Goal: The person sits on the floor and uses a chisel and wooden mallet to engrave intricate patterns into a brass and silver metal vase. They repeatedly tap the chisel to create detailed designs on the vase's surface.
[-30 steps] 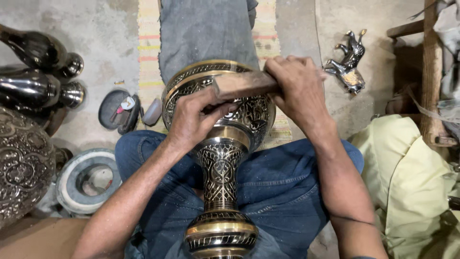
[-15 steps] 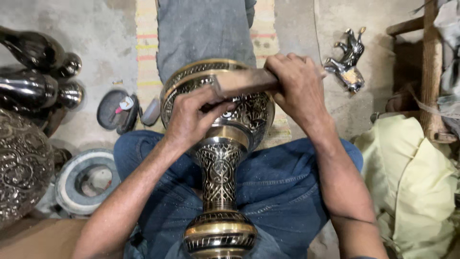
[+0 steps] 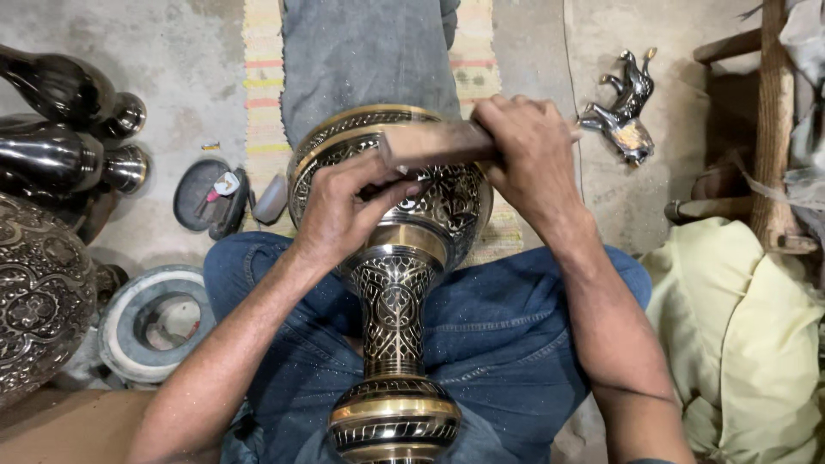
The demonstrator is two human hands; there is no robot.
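pressing a block to a vase

lying across the person's lap, 1 engraved brass vase [image 3: 391,258] points its long axis away, foot near the camera and wide bowl far. the left hand [image 3: 339,210] rests on the bowl, fingers curled around something thin; what it is cannot be told. just beyond those fingers, the right hand [image 3: 533,155] grips 1 wooden block [image 3: 434,142], crosswise at the rim. 2 dark vases [image 3: 51,120] lie left, 1 horse figure [image 3: 623,107] right.

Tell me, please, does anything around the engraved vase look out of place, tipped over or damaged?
Only the small metal horse figurine stands out: it lies tipped on its side on the bare concrete floor. The engraved vase shows no visible damage under the left hand and right hand.
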